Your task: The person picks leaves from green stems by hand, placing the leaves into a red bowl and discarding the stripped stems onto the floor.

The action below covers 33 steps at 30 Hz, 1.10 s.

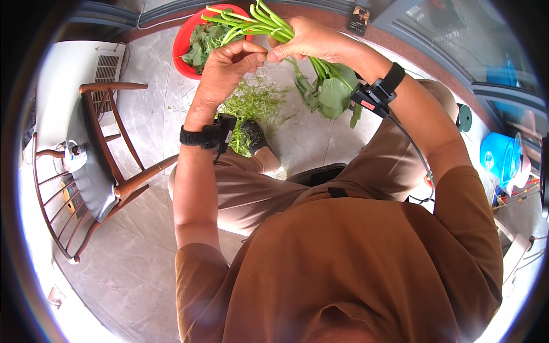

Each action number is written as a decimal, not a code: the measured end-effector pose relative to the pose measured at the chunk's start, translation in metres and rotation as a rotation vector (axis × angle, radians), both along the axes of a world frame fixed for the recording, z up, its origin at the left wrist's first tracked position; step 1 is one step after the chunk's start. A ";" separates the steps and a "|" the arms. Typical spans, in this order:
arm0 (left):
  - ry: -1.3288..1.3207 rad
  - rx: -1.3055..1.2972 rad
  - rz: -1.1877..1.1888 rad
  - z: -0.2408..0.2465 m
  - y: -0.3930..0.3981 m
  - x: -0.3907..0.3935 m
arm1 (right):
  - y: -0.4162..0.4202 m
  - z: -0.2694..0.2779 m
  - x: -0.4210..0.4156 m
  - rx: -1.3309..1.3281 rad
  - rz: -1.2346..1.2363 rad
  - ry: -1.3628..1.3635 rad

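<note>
In my right hand (306,40) is a bunch of long green leaf stalks (266,23). Their bare ends point up and left, and broad green leaves (336,92) hang below the hand. My left hand (233,66) meets the tip of my right thumb, its own thumb and forefinger pinched together. Whether a thin stalk or strip is between those fingertips is hidden. Behind the hands, a red plastic basin (182,53) holds picked leaves and stalks (208,43). A heap of thin green peelings (253,98) lies on the floor beneath them, some over a dark shoe (254,135).
A wooden chair (124,184) with a dark seat stands at left, a small white object (76,156) on it. Behind it is a white appliance (70,64) with a vent. Glass door panels (467,38) border the right, near a blue bucket (497,158). A cable (418,150) runs from my right wrist device.
</note>
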<state>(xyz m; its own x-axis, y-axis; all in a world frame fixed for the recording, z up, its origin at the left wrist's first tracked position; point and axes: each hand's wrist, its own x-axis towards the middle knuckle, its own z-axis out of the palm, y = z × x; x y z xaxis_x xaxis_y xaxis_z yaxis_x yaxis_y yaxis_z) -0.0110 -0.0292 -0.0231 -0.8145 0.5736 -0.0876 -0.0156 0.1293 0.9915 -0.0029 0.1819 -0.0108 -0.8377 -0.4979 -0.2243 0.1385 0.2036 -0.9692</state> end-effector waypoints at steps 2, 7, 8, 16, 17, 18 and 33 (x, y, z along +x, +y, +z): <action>0.036 -0.015 0.038 0.000 -0.005 -0.003 | 0.000 0.004 0.002 -0.012 0.011 -0.034; 0.114 -0.096 0.160 -0.004 -0.013 -0.013 | 0.012 -0.001 -0.005 0.025 0.055 -0.066; 0.147 -0.134 0.126 -0.007 -0.012 -0.012 | 0.014 -0.001 -0.005 0.055 0.044 -0.057; 0.219 -0.252 0.039 -0.014 0.006 0.002 | 0.011 0.006 -0.005 0.305 -0.016 0.126; 0.161 -0.242 0.046 -0.014 0.008 0.003 | 0.012 0.002 -0.006 0.296 -0.019 0.166; 0.104 -0.231 0.052 -0.014 0.009 0.003 | 0.013 -0.003 -0.008 0.287 -0.023 0.206; -0.475 0.271 0.227 -0.017 0.008 -0.003 | 0.006 0.003 -0.002 0.258 -0.135 0.204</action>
